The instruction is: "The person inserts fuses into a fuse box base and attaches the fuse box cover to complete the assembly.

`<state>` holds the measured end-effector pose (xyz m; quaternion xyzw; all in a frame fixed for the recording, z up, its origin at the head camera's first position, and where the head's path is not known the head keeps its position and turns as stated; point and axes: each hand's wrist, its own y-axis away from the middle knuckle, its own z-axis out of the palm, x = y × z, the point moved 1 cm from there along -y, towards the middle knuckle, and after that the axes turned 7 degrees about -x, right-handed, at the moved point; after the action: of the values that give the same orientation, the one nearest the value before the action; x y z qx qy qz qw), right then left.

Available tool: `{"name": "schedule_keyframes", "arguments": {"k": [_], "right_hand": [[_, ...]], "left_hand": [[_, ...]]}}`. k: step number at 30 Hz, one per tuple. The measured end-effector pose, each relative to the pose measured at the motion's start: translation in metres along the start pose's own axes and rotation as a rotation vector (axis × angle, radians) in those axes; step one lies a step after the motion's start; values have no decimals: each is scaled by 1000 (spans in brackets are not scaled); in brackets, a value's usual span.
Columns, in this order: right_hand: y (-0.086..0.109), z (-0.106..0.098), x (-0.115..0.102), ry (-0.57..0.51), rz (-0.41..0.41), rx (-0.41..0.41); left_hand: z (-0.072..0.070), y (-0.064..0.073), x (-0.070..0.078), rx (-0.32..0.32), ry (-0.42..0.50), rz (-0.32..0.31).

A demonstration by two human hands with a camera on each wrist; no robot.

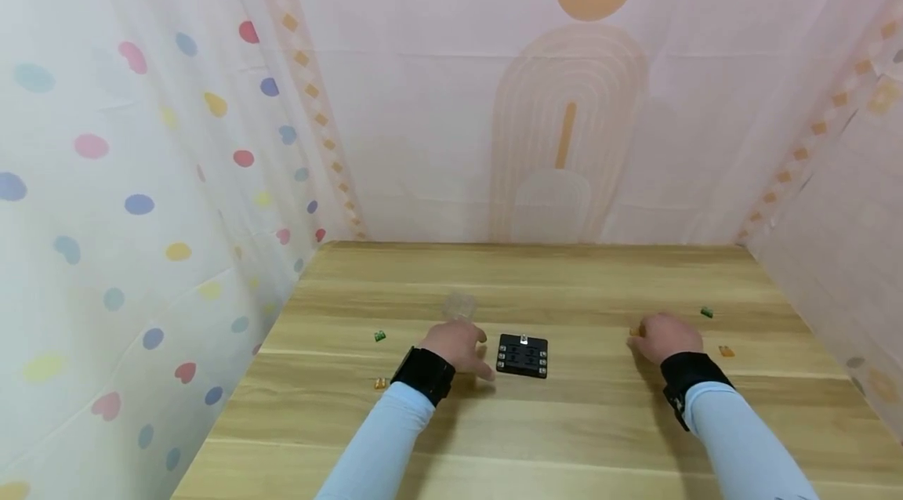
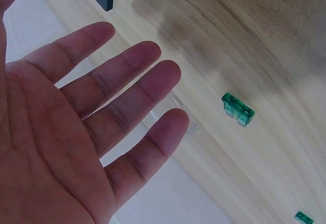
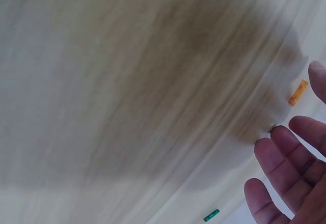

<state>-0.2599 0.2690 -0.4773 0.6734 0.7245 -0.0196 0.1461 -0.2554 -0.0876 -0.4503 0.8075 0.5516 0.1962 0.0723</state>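
My left hand [image 1: 455, 345] hovers over the table just left of a black fuse block [image 1: 522, 356] with metal screw terminals. Its fingers are spread and hold nothing, as the left wrist view shows. Partly behind those fingers lies a clear plastic cover [image 1: 460, 304]. On the right, my right hand [image 1: 666, 337] is low over the wood, fingers loosely bent. Close to its thumb an orange blade fuse [image 3: 298, 92] lies on the table, not gripped. A green blade fuse [image 2: 238, 109] shows beyond the left fingertips.
Left of the left hand are a green fuse [image 1: 379, 335] and orange fuse pieces [image 1: 380, 383]. Another green fuse [image 1: 707, 312] and an orange fuse [image 1: 727, 351] lie beside the right hand. Patterned curtains [image 1: 437, 132] border the wooden table [image 1: 564, 437] at the back and sides.
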Motion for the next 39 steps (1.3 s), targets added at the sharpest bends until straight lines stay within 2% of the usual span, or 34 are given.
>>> {"name": "schedule_keyframes", "arguments": {"k": [8, 19, 24, 30, 39], "right_hand": [[-8, 4, -8, -8, 5, 23], [-12, 9, -13, 70, -24, 122], [-15, 13, -11, 77, -29, 133], [-16, 17, -9, 105, -60, 149], [-18, 18, -12, 86, -115, 196]], "left_hand": [[1, 1, -2, -13, -2, -8], [1, -2, -3, -19, -20, -9], [4, -5, -3, -14, -29, -18], [7, -9, -4, 2, -42, -17], [7, -10, -7, 15, -36, -6]]}}
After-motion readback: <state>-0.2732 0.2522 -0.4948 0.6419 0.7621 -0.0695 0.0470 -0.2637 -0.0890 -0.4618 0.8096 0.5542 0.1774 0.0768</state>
